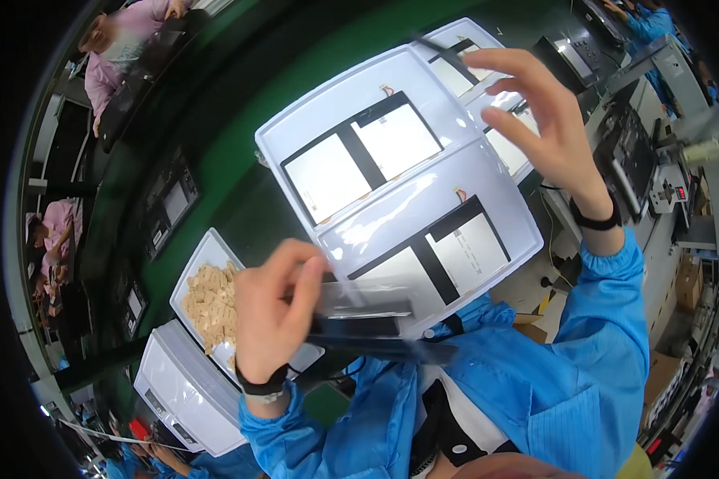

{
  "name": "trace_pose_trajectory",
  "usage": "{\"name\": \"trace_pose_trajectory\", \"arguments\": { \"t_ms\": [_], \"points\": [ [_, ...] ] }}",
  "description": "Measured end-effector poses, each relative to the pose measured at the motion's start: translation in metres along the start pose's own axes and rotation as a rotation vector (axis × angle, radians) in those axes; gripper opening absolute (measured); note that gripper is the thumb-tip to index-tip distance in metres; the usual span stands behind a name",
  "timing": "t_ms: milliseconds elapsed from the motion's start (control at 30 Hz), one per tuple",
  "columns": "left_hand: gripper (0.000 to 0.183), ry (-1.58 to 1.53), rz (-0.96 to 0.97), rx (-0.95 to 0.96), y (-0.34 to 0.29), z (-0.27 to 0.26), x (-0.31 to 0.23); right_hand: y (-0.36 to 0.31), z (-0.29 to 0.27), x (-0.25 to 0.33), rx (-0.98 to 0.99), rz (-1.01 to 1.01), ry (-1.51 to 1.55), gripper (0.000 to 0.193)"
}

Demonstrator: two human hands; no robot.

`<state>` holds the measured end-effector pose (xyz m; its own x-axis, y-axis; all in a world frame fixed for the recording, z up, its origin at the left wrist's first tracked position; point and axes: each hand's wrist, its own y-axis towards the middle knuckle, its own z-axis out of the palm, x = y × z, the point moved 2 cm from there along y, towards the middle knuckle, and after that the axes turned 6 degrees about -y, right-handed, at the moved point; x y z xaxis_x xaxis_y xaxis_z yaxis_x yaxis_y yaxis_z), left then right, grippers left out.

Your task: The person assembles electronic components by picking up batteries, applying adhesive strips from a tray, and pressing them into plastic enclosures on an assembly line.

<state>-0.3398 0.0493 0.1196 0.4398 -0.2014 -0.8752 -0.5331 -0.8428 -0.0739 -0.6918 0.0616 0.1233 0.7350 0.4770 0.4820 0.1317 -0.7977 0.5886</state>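
Observation:
My left hand is closed, thumb against the bent fingers, at the near left of a white two-section tray. From it extends a blurred, dark, partly see-through flat piece, whose kind I cannot make out. Each tray section holds a flat battery pack with white cells and a black frame, one in the far section and one in the near section. My right hand is raised over the tray's right side, fingers apart and seemingly holding nothing. Beneath it, a second white tray carries similar packs.
A small white bin of tan pieces stands left of the tray. Beside it are stacked white trays. Laptop-like dark parts lie on the green bench. Equipment stands at right. Other people work across the bench.

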Motion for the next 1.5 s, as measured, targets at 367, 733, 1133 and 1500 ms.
{"name": "trace_pose_trajectory", "arguments": {
  "t_ms": [367, 733, 1133, 1500],
  "points": [
    [0.042, 0.226, -0.176, -0.020, 0.017, 0.015, 0.042, -0.088, 0.018, 0.011, -0.005, 0.388, -0.236, 0.024],
    [0.042, 0.294, 0.169, -0.276, 0.015, 0.016, -0.026, -0.059, -0.026, 0.022, -0.310, 0.347, -0.053, 0.012],
    [0.039, 0.368, 0.315, 0.161, 0.082, 0.098, -0.022, -0.076, -0.108, -0.200, -0.172, 0.331, -0.045, 0.006],
    [0.030, 0.363, 0.271, 0.267, 0.063, 0.089, -0.024, -0.082, -0.087, -0.275, -0.121, 0.257, -0.485, 0.011]
  ]
}}
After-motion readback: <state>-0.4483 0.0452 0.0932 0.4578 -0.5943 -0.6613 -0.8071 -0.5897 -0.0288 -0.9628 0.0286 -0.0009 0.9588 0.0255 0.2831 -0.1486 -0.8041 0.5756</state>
